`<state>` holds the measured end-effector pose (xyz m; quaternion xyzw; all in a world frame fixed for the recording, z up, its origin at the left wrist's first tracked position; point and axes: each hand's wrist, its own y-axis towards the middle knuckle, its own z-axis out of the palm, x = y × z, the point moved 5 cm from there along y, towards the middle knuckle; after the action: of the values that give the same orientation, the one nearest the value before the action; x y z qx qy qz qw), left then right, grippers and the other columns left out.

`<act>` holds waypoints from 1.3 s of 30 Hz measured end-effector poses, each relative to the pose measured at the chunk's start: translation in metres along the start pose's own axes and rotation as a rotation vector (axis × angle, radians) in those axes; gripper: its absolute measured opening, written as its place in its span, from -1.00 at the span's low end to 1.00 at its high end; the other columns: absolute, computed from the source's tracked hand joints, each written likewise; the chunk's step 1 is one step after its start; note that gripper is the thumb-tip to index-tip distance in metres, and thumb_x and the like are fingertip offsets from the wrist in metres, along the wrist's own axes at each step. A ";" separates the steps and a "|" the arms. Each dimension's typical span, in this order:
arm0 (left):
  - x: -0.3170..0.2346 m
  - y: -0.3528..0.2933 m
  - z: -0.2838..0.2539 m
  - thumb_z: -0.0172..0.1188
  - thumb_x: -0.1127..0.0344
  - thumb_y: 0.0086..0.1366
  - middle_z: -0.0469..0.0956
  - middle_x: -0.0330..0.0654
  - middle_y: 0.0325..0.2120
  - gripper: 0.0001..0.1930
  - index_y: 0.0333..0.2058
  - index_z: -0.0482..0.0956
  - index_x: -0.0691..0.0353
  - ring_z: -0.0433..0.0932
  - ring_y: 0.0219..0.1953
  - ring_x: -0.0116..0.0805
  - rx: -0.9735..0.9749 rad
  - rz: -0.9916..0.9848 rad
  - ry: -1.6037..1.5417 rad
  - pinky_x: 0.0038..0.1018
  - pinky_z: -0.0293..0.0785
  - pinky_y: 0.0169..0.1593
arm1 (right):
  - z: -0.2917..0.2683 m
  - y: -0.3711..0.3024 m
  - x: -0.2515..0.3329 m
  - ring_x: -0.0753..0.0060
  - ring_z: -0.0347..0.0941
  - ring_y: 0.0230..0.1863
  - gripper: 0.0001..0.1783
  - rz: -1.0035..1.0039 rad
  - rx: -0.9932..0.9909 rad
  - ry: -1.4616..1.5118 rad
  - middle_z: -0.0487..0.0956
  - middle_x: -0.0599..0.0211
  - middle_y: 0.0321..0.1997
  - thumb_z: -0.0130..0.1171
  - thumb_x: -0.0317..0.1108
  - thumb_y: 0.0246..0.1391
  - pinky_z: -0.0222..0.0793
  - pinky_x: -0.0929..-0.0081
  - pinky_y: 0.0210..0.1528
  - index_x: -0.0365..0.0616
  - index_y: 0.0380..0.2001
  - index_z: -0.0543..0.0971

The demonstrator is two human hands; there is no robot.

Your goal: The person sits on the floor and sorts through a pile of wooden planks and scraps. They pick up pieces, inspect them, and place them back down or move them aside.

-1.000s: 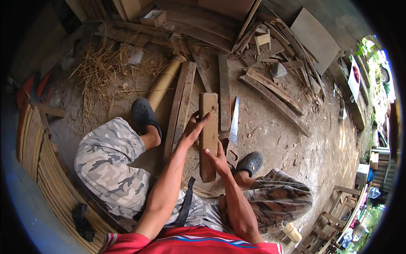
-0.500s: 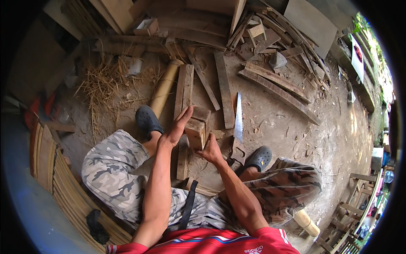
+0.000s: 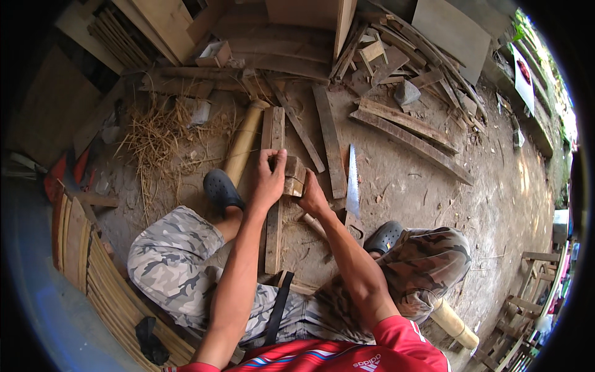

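Between my two hands is a short, thick wooden block [image 3: 294, 176] with worn brown faces and a paler end. My left hand [image 3: 270, 178] grips its left side, thumb and fingers bent around the edge. On the other side, my right hand [image 3: 314, 194] holds its right face, with some fingers hidden behind the wood. Just below the block runs a long wooden beam [image 3: 273, 242], lying lengthwise between my legs; I cannot tell whether the two touch. A round wooden handle [image 3: 313, 224] shows partly beside my right forearm.
A handsaw [image 3: 352, 186] lies right of my hands, near my right clog [image 3: 383, 237]. Beyond are loose planks [image 3: 412, 139], a bamboo pole [image 3: 246, 137], dry straw [image 3: 160, 133] and a scrap wood pile [image 3: 403, 56]. Bundled slats [image 3: 102, 282] curve along the left.
Both hands have moved the block forward, and it is tilted differently, showing less of its pale end. My left fingers have bent from stretched to curled around it. The view has shifted slightly.
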<state>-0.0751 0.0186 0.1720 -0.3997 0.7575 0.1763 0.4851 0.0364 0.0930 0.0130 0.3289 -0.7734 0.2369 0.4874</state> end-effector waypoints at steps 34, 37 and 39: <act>0.004 -0.014 0.020 -0.06 -0.24 0.40 0.48 0.09 0.08 -0.32 0.14 0.42 0.32 0.41 0.17 -0.10 0.096 -0.217 -0.229 -0.33 0.30 0.20 | -0.046 -0.030 0.132 0.15 0.19 0.35 -0.21 -0.149 -0.349 0.375 0.35 0.04 0.29 -0.42 0.24 0.37 -0.02 0.30 0.39 -0.27 0.26 0.28; -0.003 -0.014 0.017 -0.08 -0.24 0.41 0.48 0.08 0.09 -0.32 0.14 0.43 0.32 0.42 0.17 -0.12 0.105 -0.226 -0.229 -0.34 0.30 0.20 | -0.048 -0.027 0.139 0.05 0.29 0.27 -0.26 -0.213 -0.414 0.331 0.36 0.00 0.26 -0.34 0.18 0.38 0.14 0.26 0.30 -0.28 0.25 0.31; -0.004 -0.015 0.021 -0.09 -0.24 0.41 0.46 0.07 0.10 -0.31 0.15 0.42 0.32 0.40 0.19 -0.14 0.150 -0.237 -0.286 -0.33 0.28 0.22 | -0.044 -0.022 0.136 0.04 0.34 0.18 -0.34 -0.248 -0.478 0.298 0.43 0.00 0.12 -0.32 0.11 0.40 0.18 0.26 0.25 -0.29 0.14 0.39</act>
<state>-0.0502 0.0249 0.1672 -0.4195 0.6398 0.1158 0.6335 0.0373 0.0709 0.1561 0.2583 -0.6812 0.0324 0.6842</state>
